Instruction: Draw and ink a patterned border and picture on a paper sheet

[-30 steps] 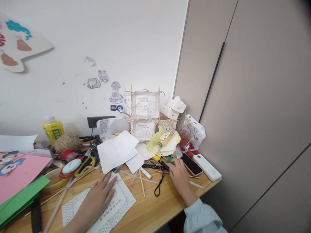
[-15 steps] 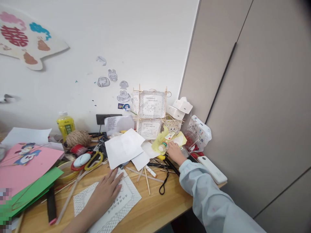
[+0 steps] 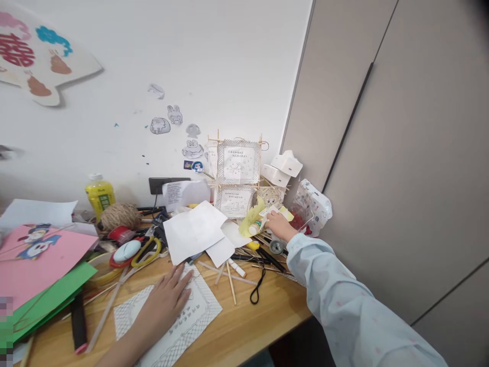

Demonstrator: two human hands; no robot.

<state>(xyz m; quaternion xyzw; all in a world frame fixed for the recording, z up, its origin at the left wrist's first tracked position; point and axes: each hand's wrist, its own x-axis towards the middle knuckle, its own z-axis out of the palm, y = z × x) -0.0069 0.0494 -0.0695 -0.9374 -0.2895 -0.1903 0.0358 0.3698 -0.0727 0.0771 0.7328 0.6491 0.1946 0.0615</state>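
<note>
My left hand point(image 3: 170, 293) lies flat with fingers stretched on a sheet of drawing paper point(image 3: 198, 306), which has a crosshatched border and handwritten characters. At the back right of the desk, my right hand point(image 3: 280, 226) reaches into the clutter, its fingers bent and closed on the crumpled yellow paper point(image 3: 251, 218); the fingertips are partly hidden. A small bottle with a white cap point(image 3: 254, 228) rests against that paper, left of my fingers. Just below my right hand is a dark tape roll point(image 3: 276, 247). Blank white sheets point(image 3: 194, 232) lie between my hands.
Behind stands a stick frame point(image 3: 239, 162) holding drawings. On the left are scissors point(image 3: 147, 252), a twine ball point(image 3: 121, 217), a yellow drink bottle point(image 3: 100, 196), and pink point(image 3: 49, 260) and green sheets point(image 3: 57, 300). A black cord loop point(image 3: 257, 293) lies near the desk's front edge. Grey cabinet doors point(image 3: 401, 178) stand right.
My right hand has shifted slightly right, and the yellow paper has moved and folded up beside it. The tape roll below now shows. My left hand stays flat on the drawing paper.
</note>
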